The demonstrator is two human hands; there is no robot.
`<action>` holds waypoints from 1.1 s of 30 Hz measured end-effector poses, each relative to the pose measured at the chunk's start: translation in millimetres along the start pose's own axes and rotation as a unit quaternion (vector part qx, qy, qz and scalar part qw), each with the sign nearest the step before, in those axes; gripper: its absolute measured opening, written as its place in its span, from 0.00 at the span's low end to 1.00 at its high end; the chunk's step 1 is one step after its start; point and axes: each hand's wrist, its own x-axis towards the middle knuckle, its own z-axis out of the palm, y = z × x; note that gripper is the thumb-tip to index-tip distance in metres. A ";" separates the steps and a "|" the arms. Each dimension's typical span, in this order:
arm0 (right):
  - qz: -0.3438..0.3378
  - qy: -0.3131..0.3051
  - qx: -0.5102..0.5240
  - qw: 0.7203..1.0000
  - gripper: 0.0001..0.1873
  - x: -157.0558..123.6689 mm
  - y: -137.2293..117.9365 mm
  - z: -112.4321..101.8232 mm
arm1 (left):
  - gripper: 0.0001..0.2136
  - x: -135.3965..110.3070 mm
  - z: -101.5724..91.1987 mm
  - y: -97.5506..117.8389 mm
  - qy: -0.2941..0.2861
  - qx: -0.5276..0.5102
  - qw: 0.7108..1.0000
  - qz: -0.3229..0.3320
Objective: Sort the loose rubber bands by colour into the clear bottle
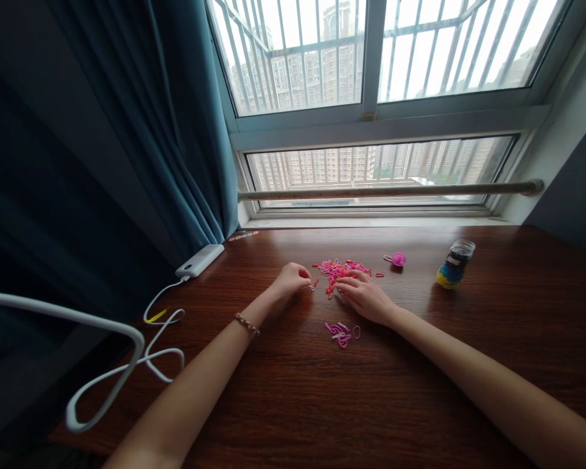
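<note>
A heap of small pink and red loops point(339, 267), possibly plastic clips or bands, lies on the brown wooden table point(273, 404). My right hand point(364, 294) rests on the heap's near right side, fingers stretched out and fingertips among the loops. Left of the heap, my left hand point(292, 279) has its fingers pinched together. A few small red and pale loops point(314, 285) lie right at its fingertips; whether one is held is unclear. Closer to me, between both forearms, is a smaller group of pink and purple loops point(340, 336).
Behind the right hand sits a small pink cup-shaped thing point(398, 259). Further right, a glass jar point(456, 264) has dark, blue and yellow contents. At the left are a white power bank point(200, 260), its looping white cable point(166, 352) and a yellow strip point(157, 315). A window closes off the back.
</note>
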 end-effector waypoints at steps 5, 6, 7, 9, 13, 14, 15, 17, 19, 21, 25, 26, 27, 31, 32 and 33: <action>0.022 -0.031 -0.033 0.999 0.17 -1.6 2.5 6.0 | 0.08 -63.4 10.3 45.9 -0.067 -0.201 0.976 0.050; 0.026 -0.033 -0.033 0.999 0.17 -2.5 3.3 6.4 | 0.08 -75.9 16.2 54.9 -0.065 -0.220 0.971 0.065; 0.026 -0.034 -0.032 0.999 0.17 -3.3 4.0 6.6 | 0.09 -86.4 22.4 62.5 -0.064 -0.230 0.968 0.082; 0.021 -0.032 -0.028 0.999 0.16 -4.4 4.8 6.2 | 0.10 -99.6 33.6 71.8 -0.068 -0.232 0.963 0.119; 0.011 -0.028 -0.011 0.999 0.14 -4.6 3.9 4.1 | 0.09 -94.0 40.9 68.2 -0.054 -0.195 0.962 0.182; 0.010 -0.029 -0.007 1.000 0.14 -4.4 3.5 3.4 | 0.09 -87.9 39.5 63.9 -0.039 -0.185 0.964 0.188; 0.011 -0.030 -0.004 0.999 0.14 -4.1 3.1 2.8 | 0.09 -80.7 37.4 58.5 -0.019 -0.175 0.966 0.190; 0.013 -0.034 0.001 0.999 0.13 -3.3 2.4 1.7 | 0.09 -65.0 32.3 44.8 0.038 -0.151 0.971 0.183; 0.015 -0.036 0.005 0.999 0.14 -2.5 1.9 0.8 | 0.09 -49.7 27.8 27.8 0.118 -0.122 0.973 0.156; 0.016 -0.039 0.010 0.999 0.14 -1.8 1.8 0.7 | 0.08 -36.9 25.2 9.7 0.175 -0.083 0.971 0.136; 0.025 -0.042 0.010 0.999 0.14 -1.2 3.3 3.8 | 0.08 -24.6 26.0 -15.9 0.155 -0.047 0.983 0.091; 0.030 -0.042 0.007 0.999 0.15 -1.2 3.9 5.0 | 0.08 -24.1 26.7 -18.5 0.143 -0.040 0.986 0.080; 0.034 -0.040 0.004 0.999 0.15 -1.3 4.4 6.3 | 0.07 -24.1 27.3 -19.8 0.133 -0.030 0.988 0.074; 0.049 -0.037 -0.007 0.998 0.17 -1.9 5.9 9.7 | 0.05 -25.7 27.3 -19.0 0.109 0.011 0.991 0.070; 0.051 -0.037 -0.011 0.998 0.17 -2.0 6.1 10.2 | 0.05 -25.8 26.8 -18.8 0.108 0.012 0.992 0.068; 0.051 -0.037 -0.016 0.998 0.17 -2.1 6.3 10.6 | 0.05 -25.8 26.2 -18.7 0.109 0.011 0.992 0.068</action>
